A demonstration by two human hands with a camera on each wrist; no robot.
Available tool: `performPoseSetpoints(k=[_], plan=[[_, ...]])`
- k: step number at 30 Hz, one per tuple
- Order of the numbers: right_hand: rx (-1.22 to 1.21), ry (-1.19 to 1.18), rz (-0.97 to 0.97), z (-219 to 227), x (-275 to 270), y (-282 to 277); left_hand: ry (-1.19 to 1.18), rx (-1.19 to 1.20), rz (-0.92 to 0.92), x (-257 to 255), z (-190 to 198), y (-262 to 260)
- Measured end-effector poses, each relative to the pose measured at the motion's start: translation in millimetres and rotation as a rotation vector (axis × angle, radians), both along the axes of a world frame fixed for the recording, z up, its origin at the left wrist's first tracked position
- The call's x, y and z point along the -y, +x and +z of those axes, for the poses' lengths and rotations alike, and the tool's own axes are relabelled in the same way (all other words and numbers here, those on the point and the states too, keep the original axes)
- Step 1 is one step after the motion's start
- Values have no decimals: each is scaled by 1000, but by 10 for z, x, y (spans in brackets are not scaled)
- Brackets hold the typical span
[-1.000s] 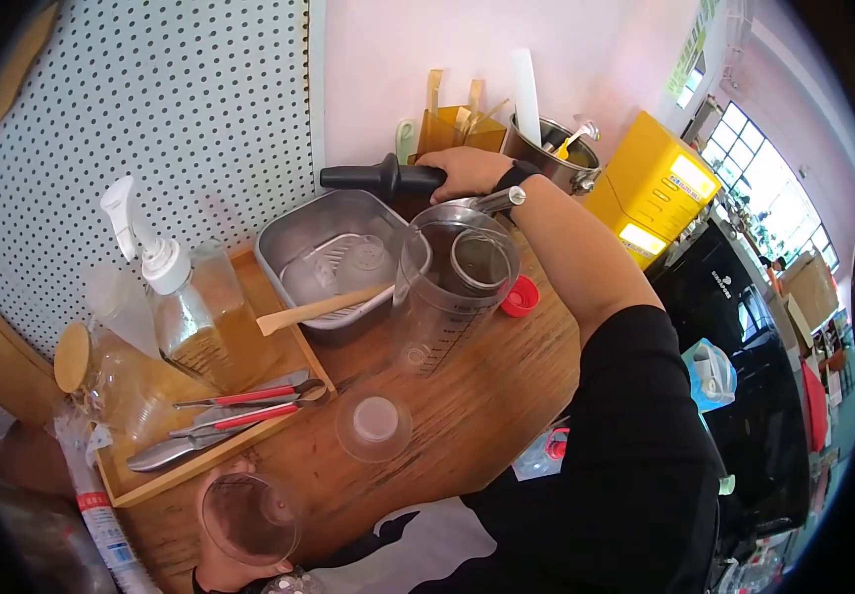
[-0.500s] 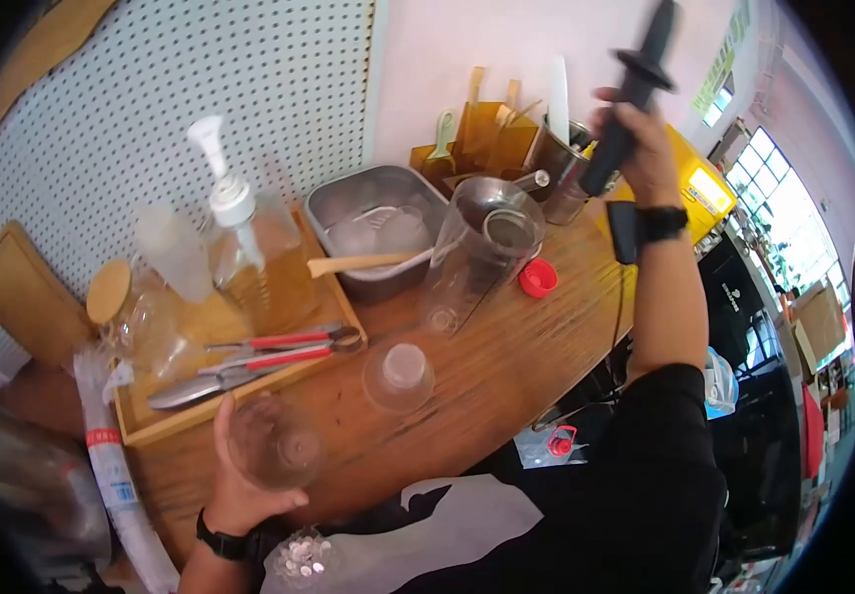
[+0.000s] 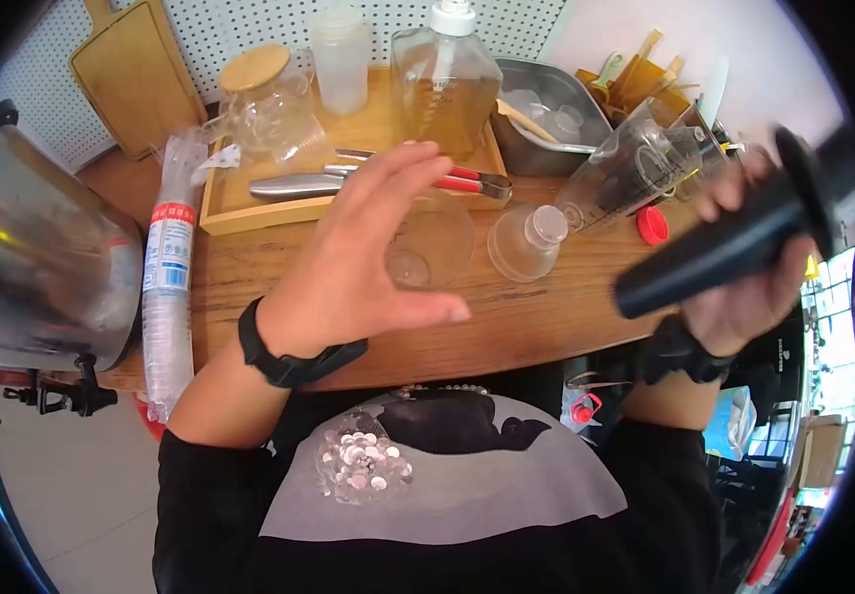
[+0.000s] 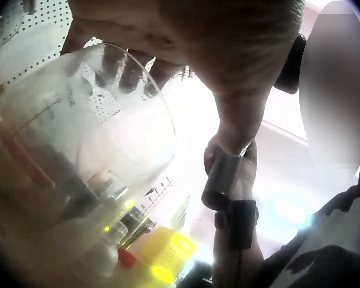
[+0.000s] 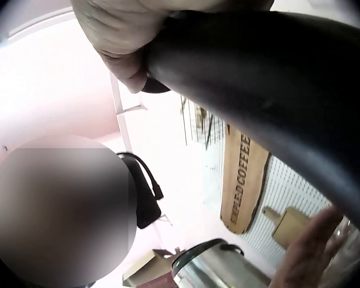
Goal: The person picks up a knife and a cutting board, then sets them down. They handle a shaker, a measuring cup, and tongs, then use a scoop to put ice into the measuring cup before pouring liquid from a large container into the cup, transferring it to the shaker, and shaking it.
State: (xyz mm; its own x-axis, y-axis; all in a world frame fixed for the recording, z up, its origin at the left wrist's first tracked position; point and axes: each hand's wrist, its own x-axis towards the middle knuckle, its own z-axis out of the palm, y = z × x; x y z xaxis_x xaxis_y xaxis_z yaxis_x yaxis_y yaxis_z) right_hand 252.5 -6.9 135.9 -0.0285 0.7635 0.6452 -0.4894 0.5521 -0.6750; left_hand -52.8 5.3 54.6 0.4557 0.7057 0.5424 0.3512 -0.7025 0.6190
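Note:
My right hand (image 3: 739, 312) grips a thick black muddler (image 3: 714, 252) with a round collar, tilted in the air at the table's right side. Close up in the right wrist view, the muddler's shaft (image 5: 258, 78) runs across the top. My left hand (image 3: 333, 267) is spread, thumb and fingers wide apart, beside a clear plastic cup (image 3: 437, 247). In the left wrist view the cup's rim (image 4: 162, 102) is near the fingers. A second clear cup (image 3: 522, 252) stands upside down to the right. Behind it, a tall clear measuring jug (image 3: 596, 183) leans in this view.
A wooden tray (image 3: 235, 213) holds tongs, a glass pitcher and a pump bottle (image 3: 447, 89). Metal basin (image 3: 536, 148) and red cap (image 3: 652, 226) lie right of it. To the left are a sleeve of cups (image 3: 165, 287) and a large steel urn (image 3: 42, 257).
The right hand has lifted the muddler from the back of the table, raised it and brought it forward. The left hand's fingers have spread from the cup. The head view has swung left.

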Motion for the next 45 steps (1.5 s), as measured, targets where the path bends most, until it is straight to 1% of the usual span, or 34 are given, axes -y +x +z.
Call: performPoseSetpoints(k=[1,3,4,5,6,7,8,10,12,14,15,16,18,20,22,23,25,26,28,29,31,32,33,35,36,38,39,40,42,44,45], plan=[[82,-23,-43,-44,-26,-214,39,-50,39,9,49,39],[174,-19,-155,-88,-138,-607,47,-86,30,-24,17,91],[200,63,-219,-103,-196,-784,46,-114,24,-41,-11,118],[226,78,-300,-124,-226,-975,54,-116,23,-50,-25,144],[238,138,-284,-123,-276,-1102,36,-55,32,-55,-38,161],[199,149,-269,-173,-314,-1223,17,5,43,-56,-35,165],[162,159,-249,-257,-362,-1305,24,6,50,-48,-16,160],[173,153,-191,-523,-485,-1267,-107,82,40,-25,9,124],[193,146,-128,-729,-548,-1263,-64,102,57,-52,-68,77],[332,68,-192,-882,-399,-1282,8,163,25,-83,-157,63],[313,-12,-142,-878,-326,-1282,67,188,19,-93,-188,69],[320,-12,-134,-845,-334,-1266,66,195,28,-107,-215,86],[338,-9,-40,-803,-332,-1196,164,176,50,-122,-260,127],[372,-9,-38,-781,-345,-1160,172,185,56,-117,-279,159],[374,171,-20,-726,-339,-1169,185,192,61,-116,-279,178],[376,172,-23,-673,-314,-1156,178,181,62,-115,-275,173],[284,-23,178,-534,-241,-1126,170,168,60,-114,-262,162],[281,-24,171,-467,-207,-1120,160,163,59,-116,-248,161],[541,-105,32,-365,-159,-1101,153,157,45,-124,-239,162],[610,13,-4,-365,-178,-1089,162,148,41,-128,-241,156],[628,9,-29,-331,-161,-1074,175,140,28,-125,-244,157],[648,6,-40,-316,-157,-1072,170,173,33,-103,-250,160],[649,7,-47,-329,-179,-1073,166,206,41,-92,-254,163],[514,73,-56,-407,-245,-1083,173,208,46,-98,-267,168],[515,73,-53,-432,-254,-1102,176,207,58,-100,-276,167],[454,162,-30,-503,-254,-1159,134,202,53,-108,-285,156],[496,180,-33,-556,-255,-1185,95,197,42,-107,-288,149],[496,177,-28,-618,-262,-1201,90,196,47,-100,-288,140],[487,169,-35,-705,-290,-1230,-3,185,17,-103,-269,121],[377,161,-4,-550,-258,-1201,24,185,32,-105,-262,124],[401,236,-61,-466,-265,-1162,46,180,33,-100,-270,130]])
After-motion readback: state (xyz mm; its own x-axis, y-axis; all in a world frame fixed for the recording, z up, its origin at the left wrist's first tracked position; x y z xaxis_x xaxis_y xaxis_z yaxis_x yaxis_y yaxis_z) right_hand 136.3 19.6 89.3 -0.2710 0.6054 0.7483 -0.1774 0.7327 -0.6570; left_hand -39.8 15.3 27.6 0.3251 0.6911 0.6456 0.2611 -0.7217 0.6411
